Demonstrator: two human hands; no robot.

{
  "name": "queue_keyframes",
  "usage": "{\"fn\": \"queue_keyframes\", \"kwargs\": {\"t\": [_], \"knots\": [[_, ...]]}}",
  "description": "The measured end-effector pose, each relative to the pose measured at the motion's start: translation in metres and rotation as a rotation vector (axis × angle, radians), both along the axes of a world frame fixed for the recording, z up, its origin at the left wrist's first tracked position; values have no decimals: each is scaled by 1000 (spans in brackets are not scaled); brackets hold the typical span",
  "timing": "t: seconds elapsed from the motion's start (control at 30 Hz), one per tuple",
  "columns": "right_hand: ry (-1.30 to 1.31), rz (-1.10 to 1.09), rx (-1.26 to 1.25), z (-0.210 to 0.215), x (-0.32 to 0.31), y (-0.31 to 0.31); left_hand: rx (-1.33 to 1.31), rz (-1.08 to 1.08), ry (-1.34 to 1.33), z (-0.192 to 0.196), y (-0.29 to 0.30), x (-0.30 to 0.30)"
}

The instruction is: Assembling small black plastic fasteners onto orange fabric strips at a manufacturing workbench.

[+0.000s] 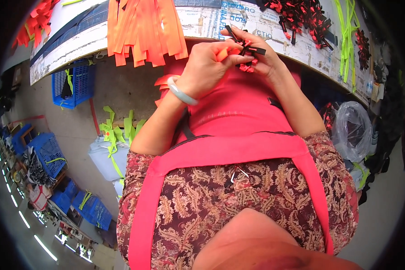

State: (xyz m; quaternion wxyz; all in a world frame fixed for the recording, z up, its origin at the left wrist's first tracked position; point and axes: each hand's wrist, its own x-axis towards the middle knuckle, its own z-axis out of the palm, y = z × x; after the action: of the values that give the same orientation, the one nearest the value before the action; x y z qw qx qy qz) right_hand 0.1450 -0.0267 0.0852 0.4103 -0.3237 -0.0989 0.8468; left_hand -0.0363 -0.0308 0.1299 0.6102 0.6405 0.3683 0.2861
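Note:
Just over the near edge of the table (200,24), my two hands meet in front of the pink apron (238,108). My left hand (204,67), with a pale bangle (181,92) on its wrist, is closed in a pinch on an orange strip (223,54); its fingertips touch a black tab end. A small bunch of black-and-red tabs (247,67) is gripped by my right hand (267,56), black ends sticking out between the fingers. Long orange strips (144,33) hang over the table edge to the left.
More black-and-red tabs (303,20) lie heaped at the right, beside yellow-green strips (346,40). Red-orange pieces (38,20) sit at the far left. Below are a blue basket (74,85), a pale bundle (104,155) tied with yellow-green strips, and a clear plastic bag (353,130).

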Motion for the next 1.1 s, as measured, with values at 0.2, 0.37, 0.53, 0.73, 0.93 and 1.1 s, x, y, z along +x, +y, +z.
{"fn": "queue_keyframes", "kwargs": {"t": [0.2,0.37,0.53,0.73,0.93,1.1], "knots": [[29,14,-86,0,-3,-10,-357,233,-339,-8,-2,-13],[-66,215,2,0,-9,-25,-666,142,-420,-19,0,-18],[127,236,-121,-3,-12,-35,-588,199,-503,-26,-3,-29],[213,299,-118,-17,-10,-47,-490,232,-436,-23,-8,-37],[-148,305,-165,-2,-19,-48,-462,257,-494,-26,-12,-39],[-51,298,-122,3,-12,-46,-406,312,-550,-20,-12,-36]]}}
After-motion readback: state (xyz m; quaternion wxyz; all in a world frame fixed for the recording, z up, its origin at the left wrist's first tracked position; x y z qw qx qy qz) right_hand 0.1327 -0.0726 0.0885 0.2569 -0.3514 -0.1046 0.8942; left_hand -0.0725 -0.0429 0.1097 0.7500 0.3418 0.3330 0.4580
